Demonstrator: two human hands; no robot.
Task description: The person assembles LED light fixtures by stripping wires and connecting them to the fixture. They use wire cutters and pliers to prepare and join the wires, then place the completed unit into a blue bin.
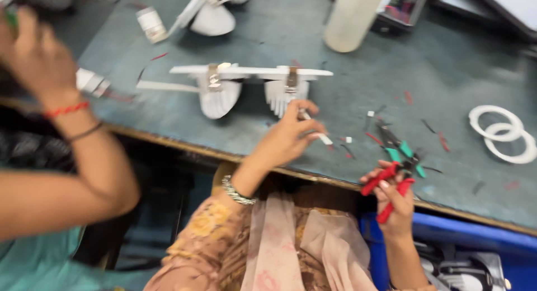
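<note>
We are working at a worn dark green table [447, 73] scattered with red wire scraps, its wooden edge running just beside our lap. Everything is smearing with motion blur, so fine detail is escaping us. Our left hand [288, 137] is pinching a small white wire piece [316, 131] in closed fingertips, just below two white finned lamp housings [251, 90]. Our right hand [391, 199] is wrapping firmly around red-handled pliers [389, 187] at the table edge, beside green-handled cutters [403, 151]. A co-worker's arm [50, 117] is crossing the left, hiding that corner. White rings [503, 134] are lying right; a pale bottle [349, 17] is standing behind.
</note>
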